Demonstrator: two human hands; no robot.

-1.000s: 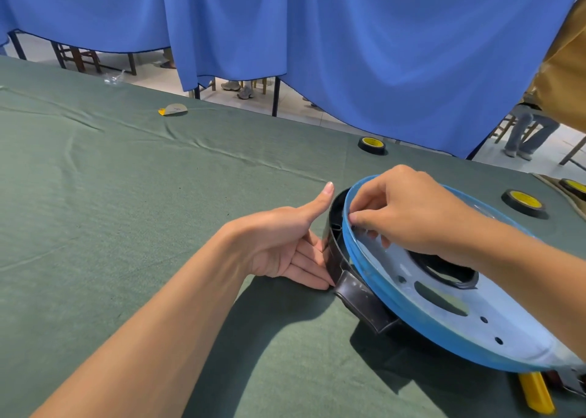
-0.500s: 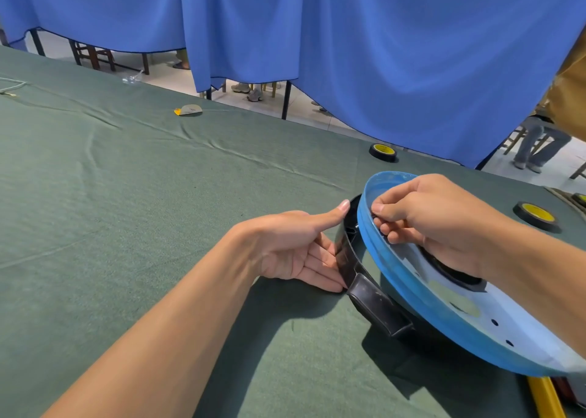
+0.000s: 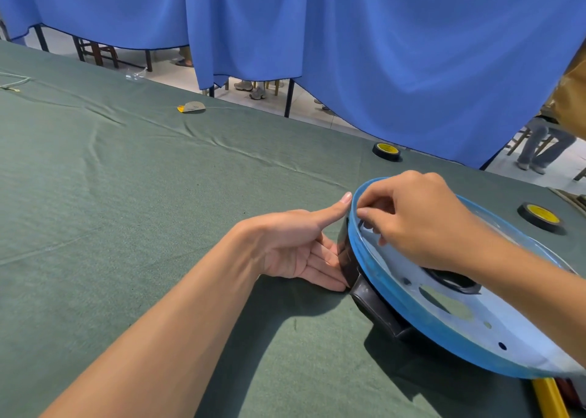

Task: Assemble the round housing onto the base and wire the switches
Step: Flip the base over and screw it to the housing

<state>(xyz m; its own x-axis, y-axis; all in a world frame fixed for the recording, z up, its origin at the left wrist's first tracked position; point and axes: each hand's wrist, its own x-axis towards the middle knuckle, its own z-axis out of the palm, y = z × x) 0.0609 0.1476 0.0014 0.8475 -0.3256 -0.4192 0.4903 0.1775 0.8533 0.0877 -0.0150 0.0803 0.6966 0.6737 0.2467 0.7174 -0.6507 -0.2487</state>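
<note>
A round plate with a blue film and blue rim (image 3: 421,317) lies tilted on a black round housing (image 3: 348,260) at the right of the green table. A black handle block (image 3: 377,310) juts from the housing's near side. My left hand (image 3: 298,249) lies palm-up with straight fingers against the housing's left wall, thumb stretched to the blue rim. My right hand (image 3: 415,221) reaches over the plate and its fingertips pinch the rim at the plate's far left edge. No switches or wires show near the housing.
Two black-and-yellow tape rolls (image 3: 386,151) (image 3: 540,218) sit on the green tablecloth (image 3: 142,195) behind the plate. A yellow bar (image 3: 548,398) lies at the bottom right. A small grey and yellow piece (image 3: 192,107) rests far left. Blue curtains hang behind; seated people's legs show beyond.
My view has shifted left and down. My right hand has stayed pinching the rim; my left thumb has risen to touch the blue rim.
</note>
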